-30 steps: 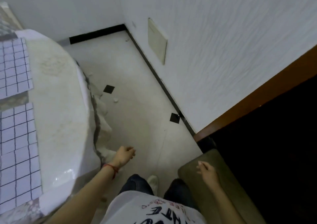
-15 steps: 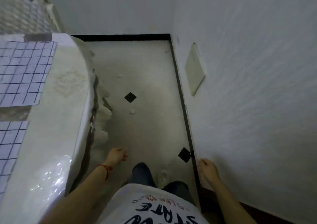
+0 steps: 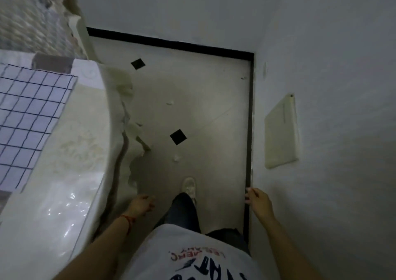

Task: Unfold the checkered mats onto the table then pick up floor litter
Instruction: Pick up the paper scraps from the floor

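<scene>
Ahead of the shoe (image 3: 189, 187), on the floor (image 3: 203, 99): nearest litter scrap (image 3: 176, 158), small, white, crumpled, just short of the black diamond (image 3: 178, 137). Second scrap (image 3: 169, 103) further on past that diamond, well apart from the first. Possibly a third speck (image 3: 242, 78) by the far skirting, too small to call.

Left hand (image 3: 140, 204) hanging loose at the near side of the shoe, fingers lightly curled, holding nothing. Right hand (image 3: 258, 202) also empty and relaxed, out by the black skirting, clearly further from the scrap.

Key relation: scrap lying forward and slightly right of the left hand, forward and well left of the right hand. Left nearer, so likely the picking hand, though either reachable after a step and a crouch. No usable long axis on the scrap, roughly round blob, so approach angle free; pinch from above probably fine.

Mat (image 3: 32, 116) lying flat on the surface (image 3: 85, 142), left of the shoe; unfolding looks done there, floor pickup not yet started.
</scene>
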Demonstrator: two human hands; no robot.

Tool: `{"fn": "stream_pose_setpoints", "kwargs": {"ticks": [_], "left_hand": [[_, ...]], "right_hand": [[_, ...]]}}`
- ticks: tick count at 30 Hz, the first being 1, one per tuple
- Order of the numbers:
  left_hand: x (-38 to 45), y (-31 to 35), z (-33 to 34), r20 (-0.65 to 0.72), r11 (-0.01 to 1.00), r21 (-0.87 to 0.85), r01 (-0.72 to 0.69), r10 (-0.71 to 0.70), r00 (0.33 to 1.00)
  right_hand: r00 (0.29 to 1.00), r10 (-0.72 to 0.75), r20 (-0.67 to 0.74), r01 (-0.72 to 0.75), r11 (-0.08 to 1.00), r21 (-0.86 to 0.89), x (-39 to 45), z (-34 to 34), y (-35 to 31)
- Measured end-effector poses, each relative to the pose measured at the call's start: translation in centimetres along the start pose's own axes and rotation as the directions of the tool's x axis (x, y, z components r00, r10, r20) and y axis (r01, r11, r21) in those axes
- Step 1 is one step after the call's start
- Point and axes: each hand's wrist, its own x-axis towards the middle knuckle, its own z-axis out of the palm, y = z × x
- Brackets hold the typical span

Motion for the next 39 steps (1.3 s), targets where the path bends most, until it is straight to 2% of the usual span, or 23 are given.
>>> {"fn": "stream_pose_setpoints", "kwargs": {"ticks": [7,13,16,19,23,26,29,34,39], "left_hand": [[6.7,13.8,-1.6,0.018,0.984,0.115,-0.136,0.135,0.991],[17.1,16.7,0.2,0.020,0.980,0.175,-0.091,0.089,0.996],[23.2,15.3,2.3,0.007,0.989,0.149,-0.012,0.011,1.000],[29.7,13.0,4.8,-0.003,0.987,0.129,0.095,-0.096,0.995],[38.8,10.6,9.0,-0.086,0.975,0.161,0.155,-0.143,0.986],[45.4,9.1,11.6,-0.069,0.960,0.263,0.100,-0.085,0.994],[51.4,6.8,13.2,-0.062,0.951,0.307,0.030,-0.012,0.998],[59.4,1.1,15.4,-0.154,0.908,0.416,-0.056,0.131,0.979],[63.9,-2.3,18.5,-0.252,0.941,0.333,-0.057,0.148,0.956]], "right_hand": [[0.995,0.076,0.057,-0.074,0.997,-0.025,7.2,0.7,-5.2],[0.973,0.126,0.194,-0.097,0.984,-0.152,16.8,3.5,-5.5],[0.955,0.154,0.255,-0.104,0.974,-0.199,21.7,5.5,-5.1],[0.956,0.158,0.246,-0.111,0.975,-0.193,27.5,8.1,-3.9],[0.957,0.122,0.264,-0.042,0.955,-0.292,36.4,12.7,-0.2],[0.941,0.071,0.331,0.088,0.893,-0.442,43.0,15.9,3.0],[0.941,0.065,0.332,0.127,0.842,-0.525,48.8,18.5,6.1],[0.967,0.080,0.240,0.050,0.870,-0.491,54.7,21.8,11.0],[0.966,0.068,0.251,0.055,0.890,-0.452,56.6,23.1,14.3]]}}
